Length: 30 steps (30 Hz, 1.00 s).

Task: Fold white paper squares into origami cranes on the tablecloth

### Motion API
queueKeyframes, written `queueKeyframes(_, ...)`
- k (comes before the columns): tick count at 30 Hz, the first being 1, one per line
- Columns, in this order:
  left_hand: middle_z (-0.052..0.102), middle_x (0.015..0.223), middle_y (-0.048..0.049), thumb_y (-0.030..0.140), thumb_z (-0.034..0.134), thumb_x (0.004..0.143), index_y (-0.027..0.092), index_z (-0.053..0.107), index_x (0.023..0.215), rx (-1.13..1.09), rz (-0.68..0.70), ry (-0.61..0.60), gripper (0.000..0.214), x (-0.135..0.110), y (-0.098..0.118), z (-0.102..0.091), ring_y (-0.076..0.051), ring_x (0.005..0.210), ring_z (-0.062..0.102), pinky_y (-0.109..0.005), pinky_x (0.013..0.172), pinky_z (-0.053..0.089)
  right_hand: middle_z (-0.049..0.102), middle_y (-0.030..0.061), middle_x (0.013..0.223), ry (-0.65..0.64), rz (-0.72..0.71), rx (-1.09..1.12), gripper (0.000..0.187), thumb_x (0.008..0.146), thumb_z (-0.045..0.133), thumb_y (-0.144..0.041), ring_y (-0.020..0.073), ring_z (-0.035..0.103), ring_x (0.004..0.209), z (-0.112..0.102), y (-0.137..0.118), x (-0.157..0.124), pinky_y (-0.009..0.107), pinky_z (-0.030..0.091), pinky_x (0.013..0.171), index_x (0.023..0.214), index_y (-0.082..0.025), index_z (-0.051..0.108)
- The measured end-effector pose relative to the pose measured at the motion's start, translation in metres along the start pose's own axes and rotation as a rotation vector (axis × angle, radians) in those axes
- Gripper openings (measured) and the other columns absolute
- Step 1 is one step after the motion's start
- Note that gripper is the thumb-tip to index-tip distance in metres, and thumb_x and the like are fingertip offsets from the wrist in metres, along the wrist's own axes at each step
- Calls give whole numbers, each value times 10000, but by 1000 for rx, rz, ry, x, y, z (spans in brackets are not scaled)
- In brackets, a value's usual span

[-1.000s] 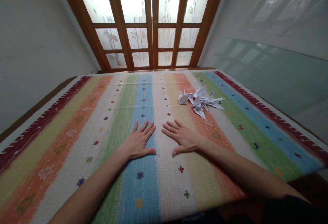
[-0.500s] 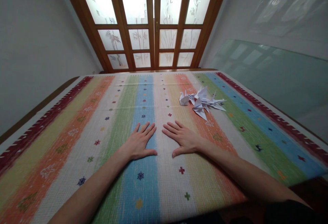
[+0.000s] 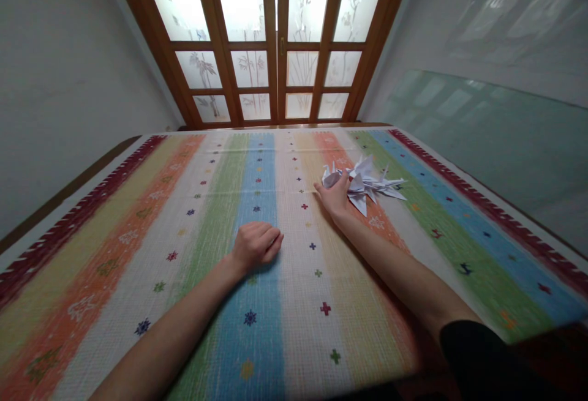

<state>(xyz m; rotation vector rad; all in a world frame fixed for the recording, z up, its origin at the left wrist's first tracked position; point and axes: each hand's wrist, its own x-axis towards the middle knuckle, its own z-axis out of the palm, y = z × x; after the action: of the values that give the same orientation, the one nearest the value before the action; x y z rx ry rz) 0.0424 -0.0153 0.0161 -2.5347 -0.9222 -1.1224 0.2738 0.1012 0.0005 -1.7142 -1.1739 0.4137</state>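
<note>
Several white folded-paper cranes (image 3: 364,179) lie in a cluster on the striped tablecloth, right of the middle and toward the far side. My right hand (image 3: 335,196) is at the left end of this cluster. Its thumb and fingers are apart, on either side of the leftmost paper crane (image 3: 331,177), which shows partly beyond them. Whether they press on the paper cannot be made out. My left hand (image 3: 257,245) rests on the cloth's blue stripe with its fingers curled into a loose fist, and nothing shows in it.
A striped tablecloth (image 3: 294,303) with small printed figures covers the table. Beyond its far edge stands a wooden door (image 3: 275,46) with frosted panes. A pale glass panel (image 3: 482,138) leans along the right wall, and a grey wall (image 3: 68,70) rises on the left.
My right hand has moved from flat on the cloth, forward and right to the cranes. My left hand has curled from spread fingers into a fist, near the same spot.
</note>
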Motion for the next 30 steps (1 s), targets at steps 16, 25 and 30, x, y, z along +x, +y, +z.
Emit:
queueKeyframes(16,641,986,-65,393,808,615,186,506,1024,-938,-958,113,549,17,-9,49,-181,840,645,-348,807,508,675,-9,875,-688,96,873,450,614,777,-340,155,645,773,3,-16,-79,316,520,763,1003,-235,578)
queueKeyframes(25,585,742,21,389,725,704,191,501,824,-1034,-942,95,322,13,-10,47,-135,670,605,-267,664,472,684,2,929,-810,208,907,528,622,796,-368,168,675,805,0,-16,-83,349,568,749,1057,-245,524)
queueKeyframes(30,577,775,27,408,752,679,199,505,856,-1100,-964,111,369,15,-7,46,-108,638,576,-242,628,456,671,-40,795,-719,176,873,546,531,845,-361,147,654,681,1,-15,-86,328,565,702,928,-245,489)
